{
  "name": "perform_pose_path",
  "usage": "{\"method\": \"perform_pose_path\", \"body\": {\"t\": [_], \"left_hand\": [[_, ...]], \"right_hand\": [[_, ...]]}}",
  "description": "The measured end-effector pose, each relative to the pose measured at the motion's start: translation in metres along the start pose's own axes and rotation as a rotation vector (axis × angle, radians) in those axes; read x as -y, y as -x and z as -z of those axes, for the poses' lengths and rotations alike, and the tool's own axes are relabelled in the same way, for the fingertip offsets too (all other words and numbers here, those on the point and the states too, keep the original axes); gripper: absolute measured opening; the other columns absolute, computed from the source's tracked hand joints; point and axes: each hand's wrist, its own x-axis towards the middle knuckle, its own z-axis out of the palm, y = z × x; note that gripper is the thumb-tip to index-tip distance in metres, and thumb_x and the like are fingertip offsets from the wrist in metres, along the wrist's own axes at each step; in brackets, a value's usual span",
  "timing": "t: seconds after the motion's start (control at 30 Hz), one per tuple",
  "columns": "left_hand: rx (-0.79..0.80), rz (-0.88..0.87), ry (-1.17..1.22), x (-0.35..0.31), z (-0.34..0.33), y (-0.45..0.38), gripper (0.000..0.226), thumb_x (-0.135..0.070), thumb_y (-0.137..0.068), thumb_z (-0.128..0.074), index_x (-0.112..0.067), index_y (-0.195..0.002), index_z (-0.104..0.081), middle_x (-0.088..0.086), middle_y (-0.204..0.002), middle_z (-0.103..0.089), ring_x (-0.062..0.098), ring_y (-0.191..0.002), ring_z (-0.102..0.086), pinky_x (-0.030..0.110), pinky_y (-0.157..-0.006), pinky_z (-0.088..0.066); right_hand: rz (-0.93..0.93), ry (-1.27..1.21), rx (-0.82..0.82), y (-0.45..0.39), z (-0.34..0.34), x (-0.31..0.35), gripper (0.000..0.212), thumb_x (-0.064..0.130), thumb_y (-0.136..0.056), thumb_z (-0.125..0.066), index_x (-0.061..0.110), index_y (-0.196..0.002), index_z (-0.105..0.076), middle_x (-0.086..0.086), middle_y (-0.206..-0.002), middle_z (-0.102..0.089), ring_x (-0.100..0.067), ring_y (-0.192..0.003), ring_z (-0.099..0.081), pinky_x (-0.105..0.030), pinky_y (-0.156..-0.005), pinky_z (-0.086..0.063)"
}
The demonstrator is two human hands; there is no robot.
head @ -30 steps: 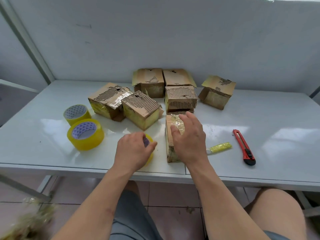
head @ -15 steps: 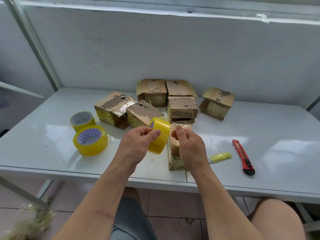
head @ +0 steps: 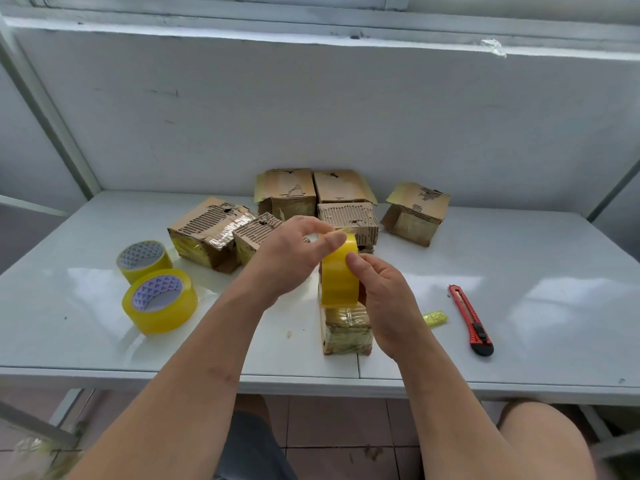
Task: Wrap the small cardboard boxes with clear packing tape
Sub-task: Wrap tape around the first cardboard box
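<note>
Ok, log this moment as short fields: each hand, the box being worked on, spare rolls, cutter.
left hand: pinches the free tape end at the top of the tape roll
right hand: grips the roll above the box
box in work: near table edge, partly taped
spare rolls: two, at left
cutter: red, lying right of the box

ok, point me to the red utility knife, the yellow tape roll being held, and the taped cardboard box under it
red utility knife (head: 470, 318): head view, mid handle.
yellow tape roll (head: 338, 277): head view, outer tape face.
taped cardboard box (head: 346, 336): head view, near side face.
</note>
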Motion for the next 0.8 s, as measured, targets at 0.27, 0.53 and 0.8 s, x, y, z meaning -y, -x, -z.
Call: {"method": "perform_pose_path", "body": {"t": [0.27, 0.53, 0.8], "left_hand": [[-0.074, -0.051, 0.015, -0.020, -0.015, -0.034, 0.015, -0.027, -0.098, -0.064, -0.019, -0.089, -0.073, -0.003, -0.083, -0.070, 0.001, -0.068, -0.061, 0.008, -0.052, -0.044], [-0.079, 0.279, 0.188, 0.011, -0.033, -0.090, 0.018, -0.018, -0.095, -0.069, -0.004, -0.084, -0.075, 0.008, -0.075, -0.070, 0.018, -0.068, -0.059, 0.036, -0.073, -0.056], [-0.022, 0.476, 0.130, 0.051, -0.057, -0.097, 0.019, -0.022, -0.090, -0.075, -0.012, -0.075, -0.074, 0.004, -0.075, -0.069, 0.020, -0.074, -0.059, 0.032, -0.074, -0.052]], "right_hand": [[0.031, 0.038, 0.006, 0.002, 0.006, 0.028, 0.028, 0.031, -0.105, -0.051, 0.007, -0.114, -0.062, -0.017, -0.085, -0.076, -0.026, -0.071, -0.074, -0.028, -0.060, -0.057], [-0.286, 0.107, 0.065, 0.012, 0.006, 0.028, 0.031, 0.032, -0.101, -0.057, 0.004, -0.113, -0.059, -0.017, -0.081, -0.076, -0.024, -0.062, -0.070, -0.029, -0.057, -0.057], [-0.332, 0.133, 0.063, 0.000, 0.001, 0.034, 0.025, 0.029, -0.100, -0.060, 0.006, -0.106, -0.060, -0.018, -0.078, -0.075, -0.022, -0.056, -0.068, -0.026, -0.050, -0.056]]}}
